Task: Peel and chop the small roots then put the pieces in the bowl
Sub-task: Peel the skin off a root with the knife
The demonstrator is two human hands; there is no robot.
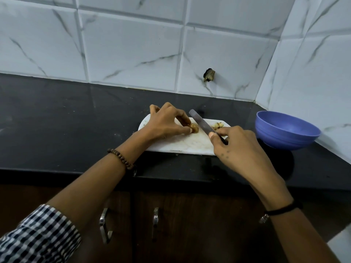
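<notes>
The small root (195,128) lies on the white cutting board (182,145), pinched between thumb and forefinger of the left hand (167,122), whose fingers (185,131) are clamped on its left side. Just right of it the knife (202,122) slants down, gripped by the right hand (239,147) with the forefinger along the blade. Peel scraps (218,125) sit at the board's far right corner. The blue bowl (281,139) stands apart to the right, near the tiled wall (313,82). The black table (66,126) runs on leftward.

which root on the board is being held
The root left of the knife blade, pinched by the left hand; the scraps right of the blade lie loose, untouched.
</notes>
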